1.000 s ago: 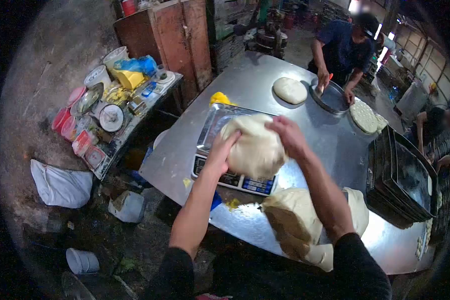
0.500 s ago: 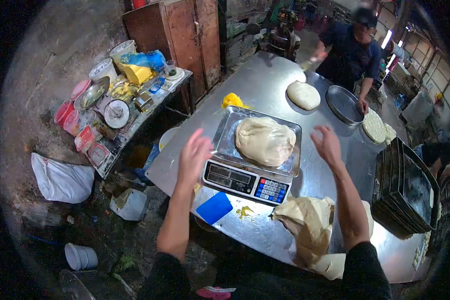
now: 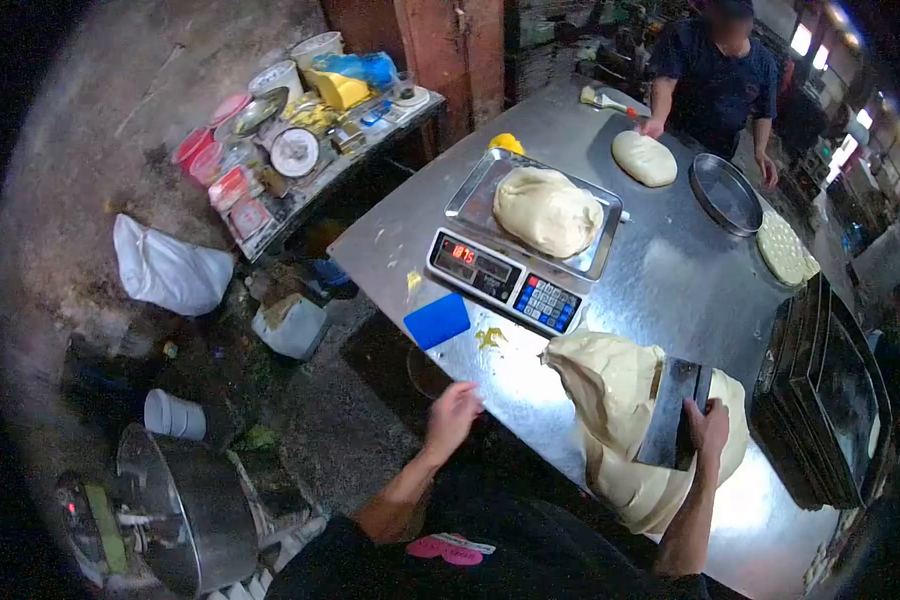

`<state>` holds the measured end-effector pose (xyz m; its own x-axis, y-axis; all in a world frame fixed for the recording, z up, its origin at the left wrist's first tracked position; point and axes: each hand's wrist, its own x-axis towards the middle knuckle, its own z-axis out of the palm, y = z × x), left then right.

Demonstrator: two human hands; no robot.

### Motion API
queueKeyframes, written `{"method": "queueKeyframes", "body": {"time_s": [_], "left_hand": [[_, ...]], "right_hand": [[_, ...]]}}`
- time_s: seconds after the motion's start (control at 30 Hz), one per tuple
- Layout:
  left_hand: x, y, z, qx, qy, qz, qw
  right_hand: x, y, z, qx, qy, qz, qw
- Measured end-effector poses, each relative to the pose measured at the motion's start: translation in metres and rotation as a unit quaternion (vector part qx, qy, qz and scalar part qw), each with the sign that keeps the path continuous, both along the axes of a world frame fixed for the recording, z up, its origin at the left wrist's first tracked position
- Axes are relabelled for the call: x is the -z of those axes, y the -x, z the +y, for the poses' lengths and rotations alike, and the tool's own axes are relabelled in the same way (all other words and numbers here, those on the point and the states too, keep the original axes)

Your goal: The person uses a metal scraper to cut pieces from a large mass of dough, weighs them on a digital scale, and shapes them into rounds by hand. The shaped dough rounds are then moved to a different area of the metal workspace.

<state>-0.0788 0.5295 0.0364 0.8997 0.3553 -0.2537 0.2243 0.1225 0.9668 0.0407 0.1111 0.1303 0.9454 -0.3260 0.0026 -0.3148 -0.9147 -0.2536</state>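
Observation:
My right hand [image 3: 708, 425] is closed around the dark handle of a wide metal dough scraper [image 3: 667, 415]. Its blade lies against a large mass of dough [image 3: 610, 390] at the table's near edge. My left hand [image 3: 454, 420] hovers by that edge, fingers loosely bent and apart, with nothing visible in it. Ahead, a lump of dough [image 3: 548, 212] sits on the metal tray [image 3: 464, 207] of a digital scale [image 3: 505, 280], whose display shows red digits. A blue plastic scraper [image 3: 437, 320] lies flat left of the scale.
Across the steel table [image 3: 390, 240], a co-worker [image 3: 715, 75] touches a round of dough [image 3: 644, 158] near a brush [image 3: 605, 102] and a round pan [image 3: 726, 195]. Stacked dark trays [image 3: 820, 390] stand at right. A cluttered side table [image 3: 300, 180] is at left.
Both hands have left the sides of the dough on the scale. My right hand now grips the dough scraper at the large dough; my left moved down. The scale's digits are lit. My view shifted.

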Motion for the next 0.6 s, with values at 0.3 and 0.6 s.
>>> {"method": "queueKeyframes", "body": {"time_s": [0.3, 0.6], "left_hand": [[-0.015, -0.11, -0.168, 0.165, -0.477, -0.188, 0.842], [-0.024, -0.126, -0.117, 0.288, -0.419, -0.16, 0.846]], "right_hand": [[-0.028, 0.057, 0.028, -0.035, -0.22, -0.113, 0.968], [-0.043, 0.102, 0.052, -0.025, -0.354, -0.252, 0.901]]}}
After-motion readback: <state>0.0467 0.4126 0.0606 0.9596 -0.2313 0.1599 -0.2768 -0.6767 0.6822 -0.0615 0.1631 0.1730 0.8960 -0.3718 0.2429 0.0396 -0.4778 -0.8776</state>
